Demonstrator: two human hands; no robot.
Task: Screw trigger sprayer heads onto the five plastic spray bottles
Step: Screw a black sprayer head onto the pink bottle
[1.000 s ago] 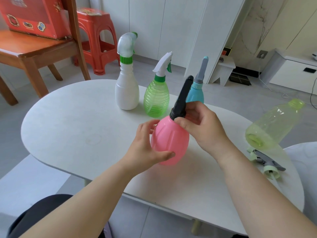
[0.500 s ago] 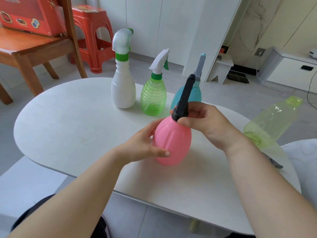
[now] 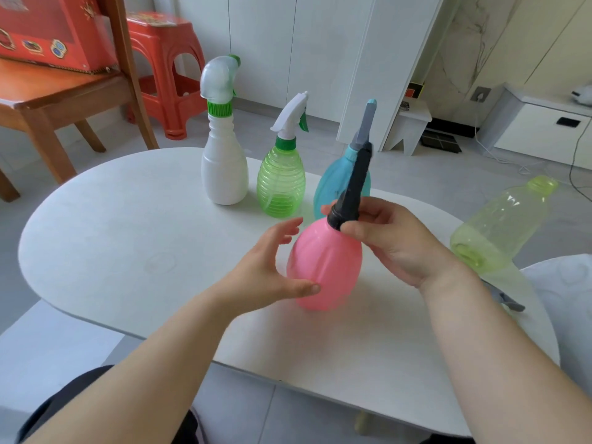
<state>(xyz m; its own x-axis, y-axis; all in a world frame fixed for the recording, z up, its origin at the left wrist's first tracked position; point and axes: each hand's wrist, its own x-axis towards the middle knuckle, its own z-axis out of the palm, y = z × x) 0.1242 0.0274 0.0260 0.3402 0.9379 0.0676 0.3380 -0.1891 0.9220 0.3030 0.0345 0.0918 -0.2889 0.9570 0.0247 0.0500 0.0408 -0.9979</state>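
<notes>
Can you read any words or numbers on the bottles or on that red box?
No text here can be read.
Red cardboard box: printed emblems, too blurred to read.
Teal plastic spray bottle: a small dark mark, too small to read.
Nothing else shows any writing.

White oval table [image 3: 112, 251]. At its far side, upright in a row: white bottle [image 3: 224, 174], green bottle [image 3: 281, 184], blue bottle [image 3: 330, 184], all capped. At the right edge, on its side: uncapped yellow bottle [image 3: 499, 229], loose grey head [image 3: 509, 304] just beside it. Mid-table, tilted: pink bottle [image 3: 323, 267] with black head [image 3: 355, 187], contact unclear.
</notes>
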